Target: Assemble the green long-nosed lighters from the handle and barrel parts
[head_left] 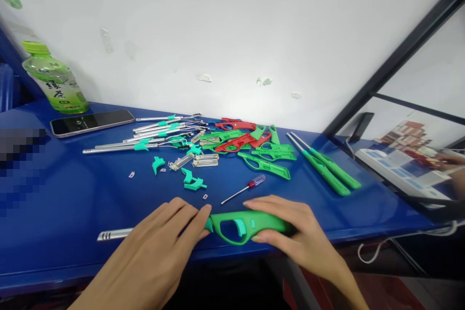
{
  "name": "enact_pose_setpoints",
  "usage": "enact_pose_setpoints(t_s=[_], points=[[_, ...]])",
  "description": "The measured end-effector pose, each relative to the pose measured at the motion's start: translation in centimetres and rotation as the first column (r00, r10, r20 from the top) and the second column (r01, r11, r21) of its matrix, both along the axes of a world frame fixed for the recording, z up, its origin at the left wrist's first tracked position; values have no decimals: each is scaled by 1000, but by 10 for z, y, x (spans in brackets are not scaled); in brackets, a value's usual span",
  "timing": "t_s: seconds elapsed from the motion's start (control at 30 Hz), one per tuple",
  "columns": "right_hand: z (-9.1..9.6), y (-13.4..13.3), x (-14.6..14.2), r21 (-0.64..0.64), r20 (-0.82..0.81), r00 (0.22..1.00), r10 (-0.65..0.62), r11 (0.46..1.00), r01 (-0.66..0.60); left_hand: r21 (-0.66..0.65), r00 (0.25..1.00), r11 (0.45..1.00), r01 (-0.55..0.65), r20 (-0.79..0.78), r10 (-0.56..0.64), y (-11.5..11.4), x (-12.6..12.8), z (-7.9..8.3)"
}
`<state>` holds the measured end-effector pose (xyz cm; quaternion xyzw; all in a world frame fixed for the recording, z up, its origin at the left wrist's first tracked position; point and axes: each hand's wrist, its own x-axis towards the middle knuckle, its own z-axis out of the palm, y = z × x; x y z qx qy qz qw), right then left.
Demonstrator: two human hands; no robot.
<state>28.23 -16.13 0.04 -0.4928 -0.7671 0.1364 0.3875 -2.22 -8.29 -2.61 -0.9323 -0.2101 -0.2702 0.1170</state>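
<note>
A green long-necked lighter (232,227) lies across the front of the blue table, its metal tube pointing left. My left hand (160,242) closes round the base of the tube and hides part of it. My right hand (290,227) grips the handle's rear end between thumb and fingers. A teal trigger shows inside the handle's loop. Just beyond the lighter lie a small screwdriver (247,189) with a clear and red handle, and loose teal plastic parts (194,183).
Behind are metal lighter tubes (160,128), clear fuel tanks (206,160), and green and red handle shells (265,164). Two lighters (327,169) lie at right, near a black frame. A phone (92,122) and green tea bottle (54,80) sit at left. Another person's hand (456,169) shows far right.
</note>
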Motion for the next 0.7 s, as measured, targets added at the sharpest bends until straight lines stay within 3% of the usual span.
enact_pose_setpoints(t_s=[0.1, 0.23, 0.47, 0.6, 0.7], points=[[1, 0, -1, 6, -29, 999, 30, 1000, -30, 64, 999, 997, 53, -11, -52, 1, -2, 7], [3, -1, -5, 22, -57, 998, 35, 999, -34, 103, 1000, 994, 28, 2, -29, -4, -7, 4], [7, 1, -8, -4, -59, 998, 18, 1000, -19, 59, 998, 998, -11, 55, 8, -13, -1, 2], [6, 6, -15, 84, -112, 993, 40, 996, -31, 25, 997, 999, 21, 70, -23, -11, -7, -1], [5, 8, -22, 123, -155, 987, 48, 992, -29, -51, 996, 998, -23, 90, 27, -9, -18, -2]])
